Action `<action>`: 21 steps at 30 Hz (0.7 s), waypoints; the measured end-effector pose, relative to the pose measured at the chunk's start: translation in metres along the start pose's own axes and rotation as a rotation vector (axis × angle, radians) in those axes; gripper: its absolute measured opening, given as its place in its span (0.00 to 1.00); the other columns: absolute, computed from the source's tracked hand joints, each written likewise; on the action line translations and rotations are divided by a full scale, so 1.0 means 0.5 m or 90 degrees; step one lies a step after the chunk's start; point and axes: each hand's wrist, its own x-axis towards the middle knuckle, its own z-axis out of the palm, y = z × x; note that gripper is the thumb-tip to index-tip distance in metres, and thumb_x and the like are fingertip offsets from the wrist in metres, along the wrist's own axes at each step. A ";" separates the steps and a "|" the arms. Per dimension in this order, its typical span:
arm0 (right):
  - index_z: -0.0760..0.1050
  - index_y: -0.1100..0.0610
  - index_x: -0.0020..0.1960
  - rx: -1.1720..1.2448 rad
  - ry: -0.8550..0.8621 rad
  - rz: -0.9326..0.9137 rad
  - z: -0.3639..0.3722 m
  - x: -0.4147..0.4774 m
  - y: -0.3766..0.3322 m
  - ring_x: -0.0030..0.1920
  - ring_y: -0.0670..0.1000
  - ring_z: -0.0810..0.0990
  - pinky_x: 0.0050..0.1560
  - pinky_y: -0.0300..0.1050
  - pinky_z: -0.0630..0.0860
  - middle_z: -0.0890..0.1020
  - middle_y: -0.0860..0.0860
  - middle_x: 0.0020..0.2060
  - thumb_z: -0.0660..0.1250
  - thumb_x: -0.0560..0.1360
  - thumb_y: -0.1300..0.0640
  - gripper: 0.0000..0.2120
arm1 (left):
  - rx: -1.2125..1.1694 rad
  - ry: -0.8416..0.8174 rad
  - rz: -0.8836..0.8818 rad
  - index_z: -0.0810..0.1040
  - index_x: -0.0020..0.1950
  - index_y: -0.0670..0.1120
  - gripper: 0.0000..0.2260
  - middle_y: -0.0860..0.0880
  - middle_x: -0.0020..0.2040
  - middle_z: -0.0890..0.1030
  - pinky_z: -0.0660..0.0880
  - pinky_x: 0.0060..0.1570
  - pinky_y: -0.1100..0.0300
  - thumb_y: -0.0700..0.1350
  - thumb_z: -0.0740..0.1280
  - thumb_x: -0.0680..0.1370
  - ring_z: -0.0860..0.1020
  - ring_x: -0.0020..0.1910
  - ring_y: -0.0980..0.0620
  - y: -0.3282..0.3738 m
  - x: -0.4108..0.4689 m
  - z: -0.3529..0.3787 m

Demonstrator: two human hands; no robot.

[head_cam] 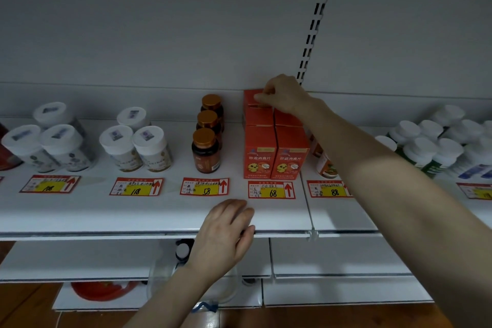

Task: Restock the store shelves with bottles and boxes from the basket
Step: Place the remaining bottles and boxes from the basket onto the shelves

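My right hand (282, 96) reaches to the back of the white shelf (159, 216) and pinches the top of a red box (251, 98) that sits on the rear of a block of red boxes (259, 152). That block stands in two rows above the "68" price tag (271, 189). My left hand (226, 231) rests with loose fingers on the shelf's front edge and holds nothing. The basket is hidden from view.
Three amber bottles with gold caps (206, 150) line up left of the boxes. White-lidded jars (135, 144) stand further left, and white-capped bottles (436, 144) crowd the right. Lower shelves (332, 258) sit below, with a red object (103, 290) on the lowest one.
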 end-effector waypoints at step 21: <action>0.71 0.62 0.57 -0.112 -0.008 0.072 0.030 0.025 -0.039 0.51 0.56 0.76 0.42 0.44 0.66 0.76 0.57 0.51 0.67 0.71 0.42 0.26 | -0.002 -0.015 -0.005 0.78 0.51 0.44 0.11 0.45 0.51 0.80 0.66 0.55 0.60 0.48 0.61 0.75 0.72 0.54 0.50 0.000 0.003 -0.006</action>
